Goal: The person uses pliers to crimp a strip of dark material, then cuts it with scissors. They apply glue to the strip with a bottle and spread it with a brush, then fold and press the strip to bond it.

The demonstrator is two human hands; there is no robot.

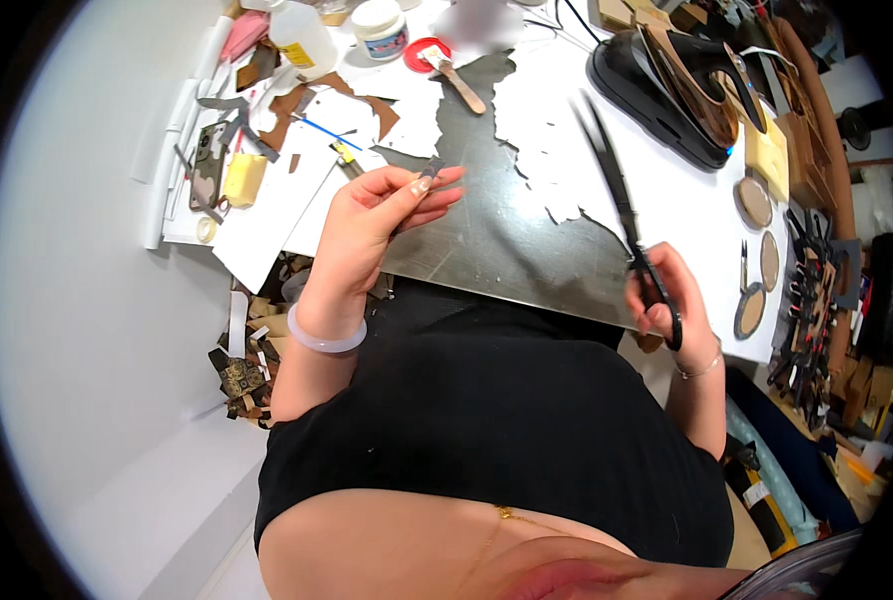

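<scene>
My left hand (386, 207) is raised over the near left part of the metal sheet (476, 235). Its thumb and fingertips pinch a small dark grey piece (432, 168), which looks like a thin scrap of leather or fabric. Off to the right, my right hand (688, 300) grips a pair of long black scissors (616, 180) by the handles, over the table's front edge. The scissor blades point up and away, slightly parted near the tips and blurred. Nothing shows between the blades, and the two hands are well apart.
A black and bronze steam iron (671, 95) stands at the back right. A brush (460, 86) rests on a red lid (424, 54) near a white jar (378, 28) and a clear bottle (302, 40). Left lie a phone (206, 165), a yellow block (244, 180) and brown scraps (284, 115). Round discs (753, 203) lie right.
</scene>
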